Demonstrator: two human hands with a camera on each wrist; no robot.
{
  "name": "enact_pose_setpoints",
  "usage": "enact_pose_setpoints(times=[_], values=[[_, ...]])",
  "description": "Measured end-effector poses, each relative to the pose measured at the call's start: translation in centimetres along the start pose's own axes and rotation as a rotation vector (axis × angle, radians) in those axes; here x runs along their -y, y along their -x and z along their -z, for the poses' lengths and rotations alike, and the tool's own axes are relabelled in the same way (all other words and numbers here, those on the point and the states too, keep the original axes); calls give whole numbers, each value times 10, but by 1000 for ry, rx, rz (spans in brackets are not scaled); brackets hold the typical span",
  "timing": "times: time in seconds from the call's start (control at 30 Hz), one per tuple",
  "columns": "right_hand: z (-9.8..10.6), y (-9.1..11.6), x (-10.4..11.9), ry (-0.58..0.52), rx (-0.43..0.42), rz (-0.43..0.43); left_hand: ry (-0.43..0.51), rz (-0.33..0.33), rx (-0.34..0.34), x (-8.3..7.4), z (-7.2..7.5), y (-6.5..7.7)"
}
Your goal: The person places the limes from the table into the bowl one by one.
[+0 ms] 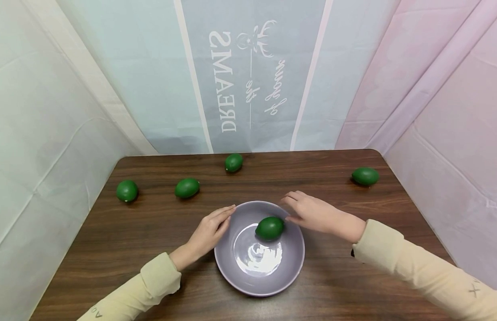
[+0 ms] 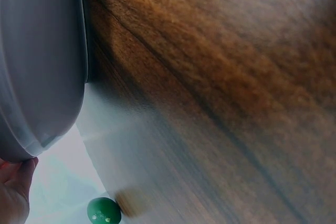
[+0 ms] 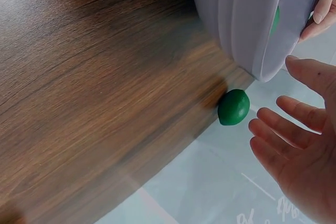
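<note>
A wide, glossy purple-grey bowl point(image 1: 248, 285) stands on the table with one green lime point(image 1: 270, 228) inside, towards its back. My left hand point(image 1: 206, 234) holds the bowl's left rim, its thumb over the edge and its fingers along the outside. In the left wrist view, fingertips point(image 2: 30, 165) meet the bowl's rim. My right hand point(image 1: 314, 211) hovers at the bowl's back right rim, just right of the lime. Its palm shows in the right wrist view with spread, loosely bent fingers point(image 3: 286, 129) and nothing in them.
Several more limes lie on the dark wood table point(image 1: 152, 249): one at the far left point(image 1: 127, 191), one left of the middle point(image 1: 187, 188), one at the back edge point(image 1: 234, 162) and one at the far right point(image 1: 365, 176). Cloth curtains point(image 1: 148, 80) hang behind and beside the table.
</note>
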State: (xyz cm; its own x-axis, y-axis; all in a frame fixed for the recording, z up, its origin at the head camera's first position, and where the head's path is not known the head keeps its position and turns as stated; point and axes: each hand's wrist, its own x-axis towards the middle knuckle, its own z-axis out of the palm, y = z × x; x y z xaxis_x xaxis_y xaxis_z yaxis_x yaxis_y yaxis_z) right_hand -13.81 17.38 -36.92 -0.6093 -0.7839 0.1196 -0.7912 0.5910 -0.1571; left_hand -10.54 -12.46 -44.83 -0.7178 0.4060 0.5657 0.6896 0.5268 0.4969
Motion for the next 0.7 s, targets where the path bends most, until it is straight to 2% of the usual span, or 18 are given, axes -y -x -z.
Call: enact_pose_setpoints(times=[0.4,0.7], values=[[-2,7,-8,41,-5,-34,2,-8,-4,1,-1,0],[-4,12,-16,11,-23,-44,0,-16,-5,2,-1,0]])
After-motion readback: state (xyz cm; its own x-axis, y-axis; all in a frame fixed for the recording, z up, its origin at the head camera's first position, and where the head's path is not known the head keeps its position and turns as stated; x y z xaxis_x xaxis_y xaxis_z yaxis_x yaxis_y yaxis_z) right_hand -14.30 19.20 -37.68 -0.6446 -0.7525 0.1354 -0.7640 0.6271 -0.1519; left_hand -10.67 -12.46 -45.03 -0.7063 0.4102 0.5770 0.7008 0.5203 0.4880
